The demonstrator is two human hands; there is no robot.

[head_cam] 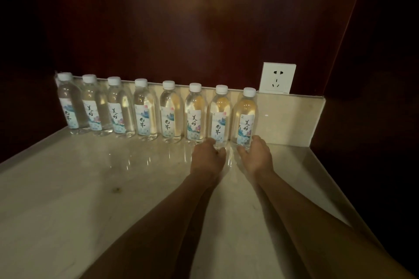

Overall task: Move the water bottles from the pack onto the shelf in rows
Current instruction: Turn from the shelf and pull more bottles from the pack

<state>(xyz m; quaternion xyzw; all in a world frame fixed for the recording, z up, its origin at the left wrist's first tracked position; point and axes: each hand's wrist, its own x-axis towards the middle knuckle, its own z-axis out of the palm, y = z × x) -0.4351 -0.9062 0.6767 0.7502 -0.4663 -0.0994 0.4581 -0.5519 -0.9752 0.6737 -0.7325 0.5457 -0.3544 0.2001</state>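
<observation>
From the head camera: eight water bottles stand upright in a single row along the back of the marble shelf (68,188), white caps up, labels facing out, each just beside its neighbour. The leftmost bottle (68,106) sits right at the shelf's left rear corner, where the front-left edge runs off at a slant.

Both arms reach in from below. The left hand (207,158) is down at the base of the seventh bottle (220,118), fingers curled round its foot, thumb on the near side. The right hand (256,154) has the eighth bottle (246,115), last on the right, with the thumb on the left of its base and the fingers wrapped round the right. Both bottles look upright with their bases at the shelf.

Behind the row runs a low marble upstand (290,115), and the bottles stand close against it. To the right of the eighth bottle there is bare shelf up to the side return of that upstand. A white wall socket (277,78) sits just above the upstand, right of the last cap. The dark red wood panel (204,18) closes the back; another closes the right side. In front of the row, the shelf lies broad and bare toward the camera, its right edge slanting away in shadow.
</observation>
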